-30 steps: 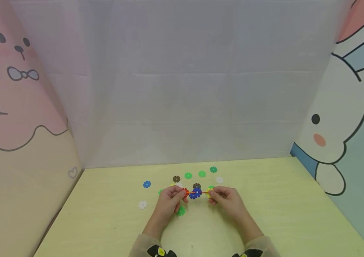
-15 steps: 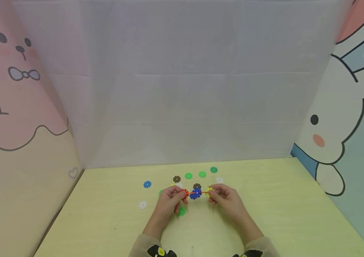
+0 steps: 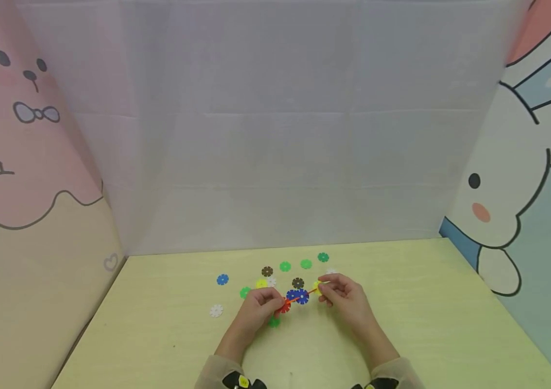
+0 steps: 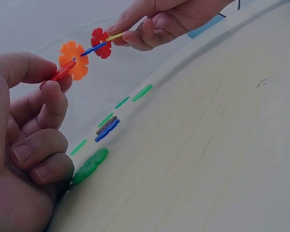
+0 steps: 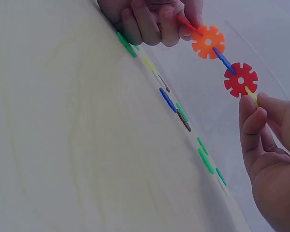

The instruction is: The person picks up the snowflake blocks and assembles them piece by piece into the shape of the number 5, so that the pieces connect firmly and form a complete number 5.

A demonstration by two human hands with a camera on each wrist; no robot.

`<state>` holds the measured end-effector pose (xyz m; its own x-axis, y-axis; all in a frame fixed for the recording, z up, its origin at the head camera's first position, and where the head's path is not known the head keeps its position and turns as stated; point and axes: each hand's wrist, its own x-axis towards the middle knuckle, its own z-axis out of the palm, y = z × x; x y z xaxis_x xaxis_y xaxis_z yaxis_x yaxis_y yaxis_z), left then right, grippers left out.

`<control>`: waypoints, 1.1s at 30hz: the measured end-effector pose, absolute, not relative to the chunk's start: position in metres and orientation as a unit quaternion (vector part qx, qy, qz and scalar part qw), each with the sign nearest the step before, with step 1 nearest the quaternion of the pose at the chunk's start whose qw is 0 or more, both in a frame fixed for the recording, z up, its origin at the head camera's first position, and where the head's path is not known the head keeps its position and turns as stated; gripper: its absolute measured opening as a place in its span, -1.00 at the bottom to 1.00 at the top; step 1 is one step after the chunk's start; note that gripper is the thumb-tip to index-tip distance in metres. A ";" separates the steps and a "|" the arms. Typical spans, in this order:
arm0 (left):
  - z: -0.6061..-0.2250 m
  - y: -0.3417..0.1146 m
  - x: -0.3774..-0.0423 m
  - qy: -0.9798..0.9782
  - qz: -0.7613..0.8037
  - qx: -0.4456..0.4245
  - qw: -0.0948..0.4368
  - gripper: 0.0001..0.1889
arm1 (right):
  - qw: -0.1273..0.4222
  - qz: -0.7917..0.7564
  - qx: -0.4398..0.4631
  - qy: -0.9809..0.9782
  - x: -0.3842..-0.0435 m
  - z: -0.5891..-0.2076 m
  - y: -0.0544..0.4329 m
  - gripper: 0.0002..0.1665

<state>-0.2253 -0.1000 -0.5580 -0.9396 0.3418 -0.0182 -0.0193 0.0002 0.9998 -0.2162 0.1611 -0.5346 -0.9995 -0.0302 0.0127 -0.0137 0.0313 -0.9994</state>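
A short chain of notched snowflake discs is held in the air between my hands. My left hand [image 3: 257,306] pinches the red disc [image 4: 59,74] at one end. From there run an orange disc [image 5: 208,42], a blue disc [image 4: 93,49] and a second red disc [image 5: 241,79], slotted edge to edge. At the other end is a yellow disc [image 5: 251,94], pinched between thumb and fingers of my right hand [image 3: 347,300]. The chain slants upward toward the right in the head view. Fingertips partly hide both end discs.
Loose discs lie on the pale table [image 3: 159,335]: brown [image 3: 297,283], green [image 3: 285,266], white [image 3: 216,310], yellow [image 3: 261,283] and blue [image 3: 222,279] among them. A green disc [image 4: 90,166] lies close to my left hand. Behind stands a grey-white sheet [image 3: 275,162].
My left hand has come down slightly toward me and my right hand has risen a little. The chain, nearly level before, now slants. Both hands have kept their pinch.
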 end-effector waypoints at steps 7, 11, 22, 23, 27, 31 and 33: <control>-0.557 -0.101 -0.225 0.705 0.682 0.127 0.149 -0.94 | 0.016 -0.703 -0.009 0.711 -0.215 -0.534 0.161 -0.69; -0.558 -0.102 -0.225 0.714 0.672 0.129 0.147 -0.90 | 0.028 -0.710 -0.010 0.703 -0.214 -0.534 0.163 -0.58; -0.559 -0.102 -0.229 0.721 0.684 0.064 0.086 -0.85 | 0.018 -0.666 0.003 0.746 -0.214 -0.529 0.165 -0.70; -0.559 -0.102 -0.229 0.725 0.682 0.055 0.076 -0.86 | 0.015 -0.659 0.010 0.752 -0.214 -0.530 0.166 -0.73; -0.559 -0.101 -0.231 0.731 0.680 0.030 0.048 -0.87 | 0.010 -0.649 0.026 0.760 -0.216 -0.534 0.168 -0.81; -0.558 -0.102 -0.231 0.724 0.688 0.022 0.045 -0.87 | 0.003 -0.636 0.028 0.771 -0.219 -0.543 0.171 -0.84; -0.558 -0.102 -0.231 0.719 0.694 0.015 0.047 -0.86 | 0.000 -0.631 0.031 0.776 -0.220 -0.547 0.172 -0.85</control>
<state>-0.2313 -0.1021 -0.5575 -0.9952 0.0869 -0.0457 -0.0426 0.0373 0.9984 -0.2203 0.1721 -0.5472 -0.9981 0.0476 -0.0386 0.0475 0.2029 -0.9780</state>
